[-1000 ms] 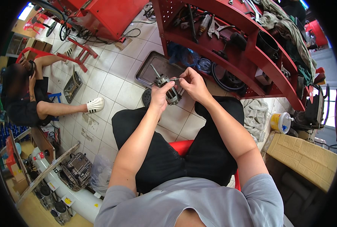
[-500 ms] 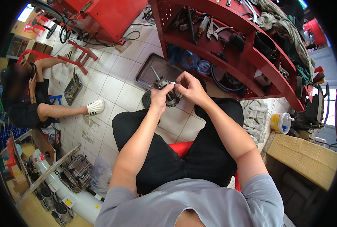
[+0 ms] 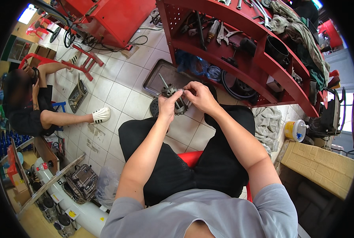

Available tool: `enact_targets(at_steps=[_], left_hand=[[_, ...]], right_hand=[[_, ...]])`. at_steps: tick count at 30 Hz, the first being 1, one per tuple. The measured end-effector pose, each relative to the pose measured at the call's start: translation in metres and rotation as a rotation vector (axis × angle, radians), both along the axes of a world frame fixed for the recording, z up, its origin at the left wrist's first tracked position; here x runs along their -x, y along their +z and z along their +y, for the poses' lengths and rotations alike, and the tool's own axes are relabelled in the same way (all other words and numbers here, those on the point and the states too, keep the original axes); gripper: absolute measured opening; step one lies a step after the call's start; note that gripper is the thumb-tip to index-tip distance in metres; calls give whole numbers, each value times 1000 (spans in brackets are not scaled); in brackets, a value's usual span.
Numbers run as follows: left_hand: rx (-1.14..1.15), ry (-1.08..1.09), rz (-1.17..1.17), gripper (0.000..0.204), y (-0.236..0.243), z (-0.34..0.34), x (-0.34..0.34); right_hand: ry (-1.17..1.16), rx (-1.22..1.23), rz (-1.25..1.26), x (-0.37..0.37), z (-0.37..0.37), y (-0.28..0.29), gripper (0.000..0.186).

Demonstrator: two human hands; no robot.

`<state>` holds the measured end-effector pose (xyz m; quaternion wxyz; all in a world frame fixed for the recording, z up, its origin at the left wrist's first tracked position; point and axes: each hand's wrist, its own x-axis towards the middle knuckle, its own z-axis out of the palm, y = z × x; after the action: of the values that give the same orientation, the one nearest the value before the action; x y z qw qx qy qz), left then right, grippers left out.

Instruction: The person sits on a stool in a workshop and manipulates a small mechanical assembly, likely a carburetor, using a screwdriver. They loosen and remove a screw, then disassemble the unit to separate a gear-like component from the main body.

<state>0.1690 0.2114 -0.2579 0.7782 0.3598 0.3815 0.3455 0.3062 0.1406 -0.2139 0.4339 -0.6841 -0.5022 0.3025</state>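
My left hand is closed round a dark metal gear assembly, a round cage-like body with a thin bright shaft sticking up and away from me. The assembly is held up between my knees. On its right side my right hand has thumb and fingers pinched together, close to the left thumb tip. Whatever lies in that pinch is too small and hidden to name. Behind the hands, a shallow metal drip tray lies on the floor.
A red tool bench with pliers and spanners curves across the far right. Grey rags and a yellow-and-white bucket stand at my right. A seated person is at the left, near a second tray.
Both hands and the gear assembly sit slightly lower in the picture. A small whitish piece that showed between the fingertips is now mostly hidden.
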Motion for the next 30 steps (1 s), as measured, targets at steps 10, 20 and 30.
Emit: enact_targets(at_steps=[10,20,30], left_hand=[[32,-110,-12,20,0,3,3],[72,11,-20,18,0,1,1],[73,-33,-126,21,0,1,1]], right_hand=[[-90,-71,-31,3,1,0,15],[-143,-97,-91,0,1,-11,14],[-109,-25,-6,4,1,-4,17]])
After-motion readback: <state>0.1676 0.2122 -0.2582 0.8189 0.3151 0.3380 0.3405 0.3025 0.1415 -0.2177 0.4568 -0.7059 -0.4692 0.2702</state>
